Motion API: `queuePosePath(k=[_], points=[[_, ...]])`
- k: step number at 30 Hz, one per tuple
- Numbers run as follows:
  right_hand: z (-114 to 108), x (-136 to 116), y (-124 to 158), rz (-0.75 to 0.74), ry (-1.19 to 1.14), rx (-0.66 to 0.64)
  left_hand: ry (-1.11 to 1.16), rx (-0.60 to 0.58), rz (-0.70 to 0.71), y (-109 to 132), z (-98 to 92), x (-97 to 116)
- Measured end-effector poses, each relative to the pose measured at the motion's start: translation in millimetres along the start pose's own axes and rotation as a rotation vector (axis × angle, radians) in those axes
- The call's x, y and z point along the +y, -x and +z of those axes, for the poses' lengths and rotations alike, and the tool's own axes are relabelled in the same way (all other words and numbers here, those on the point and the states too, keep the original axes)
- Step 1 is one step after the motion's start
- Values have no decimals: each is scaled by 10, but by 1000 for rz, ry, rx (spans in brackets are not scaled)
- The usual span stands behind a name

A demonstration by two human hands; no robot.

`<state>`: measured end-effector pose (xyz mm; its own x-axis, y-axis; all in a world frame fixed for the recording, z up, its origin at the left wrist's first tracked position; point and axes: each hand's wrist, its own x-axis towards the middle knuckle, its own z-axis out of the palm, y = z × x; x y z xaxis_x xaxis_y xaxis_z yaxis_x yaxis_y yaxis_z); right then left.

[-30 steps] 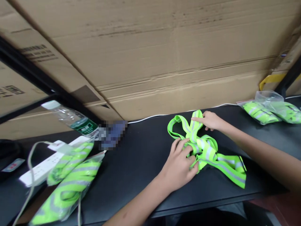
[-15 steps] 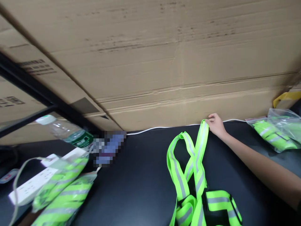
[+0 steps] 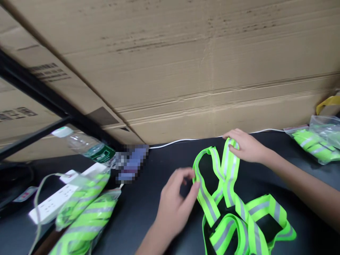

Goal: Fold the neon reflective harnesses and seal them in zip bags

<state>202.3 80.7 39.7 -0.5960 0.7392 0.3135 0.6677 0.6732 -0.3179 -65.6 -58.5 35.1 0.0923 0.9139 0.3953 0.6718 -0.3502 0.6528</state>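
One strap apparently in right hand

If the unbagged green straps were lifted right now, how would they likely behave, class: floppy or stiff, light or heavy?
The straps would probably droop, as they bend easily into loose curls. They look light for their spread, being flat and thin. They might also tangle, since they cross and loop over one another.

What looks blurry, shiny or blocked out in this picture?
Head view: the left hand looks slightly soft, though the green straps show distinct grey stripes; head view: the bottle and bagged straps catch pale glints; head view: coarse squares hide a patch beside the bottle.
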Motion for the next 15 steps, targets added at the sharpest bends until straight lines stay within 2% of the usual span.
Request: queuePosePath(k=[1, 4, 5, 7, 9, 11, 15], points=[[24, -153, 17, 13, 12, -29, -47, -36, -122, -249, 55, -18], [175, -567, 130, 71, 57, -142, -130, -246, -339, -935, 354, -73], [230, -669, 190, 71, 62, -190, -88, -322, -440, -1110, 471, -94], [311, -797, 334, 27, 55, -284, -30, -384, -507, -1349, 680, -148], [324, -838, 484, -20, 15, -348, 69, -396, -539, -1458, 817, -219], [266, -838, 613, -42, -43, -382, 221, -375, -572, -1486, 872, -300], [52, -889, 775, -126, -191, -373, 629, -250, -696, -1514, 807, -446]])
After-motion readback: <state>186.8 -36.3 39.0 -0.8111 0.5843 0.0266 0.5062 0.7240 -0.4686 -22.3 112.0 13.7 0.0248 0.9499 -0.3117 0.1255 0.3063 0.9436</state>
